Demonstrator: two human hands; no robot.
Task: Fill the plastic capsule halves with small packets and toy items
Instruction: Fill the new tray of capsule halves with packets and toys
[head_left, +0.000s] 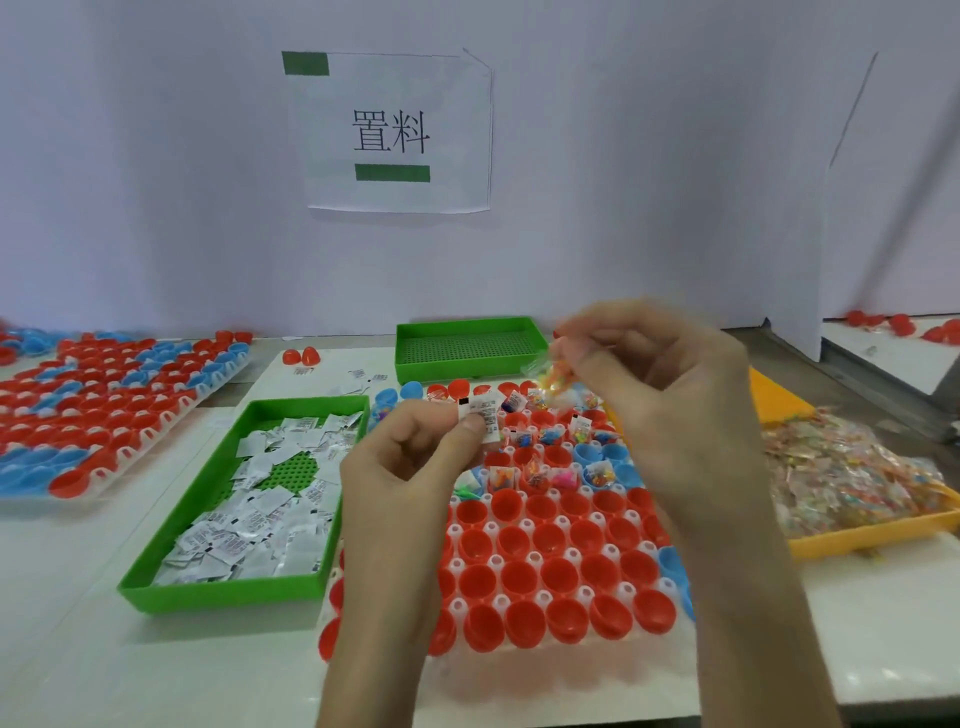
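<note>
Our left hand (410, 467) pinches white packets (485, 413), our right hand (665, 384) a toy bag (551, 375); the empty red capsule halves (540, 540) lie beneath both, nearer us.

Over the white holder (495, 562) of red capsule halves (556, 538) near the counter's front edge, the left hand (410, 467) pinches a white packet (485, 415) and the right hand (654, 374) pinches a clear toy packet (550, 371). A green tray (223, 597) of white packets (244, 540) lies just left of the holder. A yellow tray (862, 538) heaped with toy packets (841, 478) lies toward the right edge.
</note>
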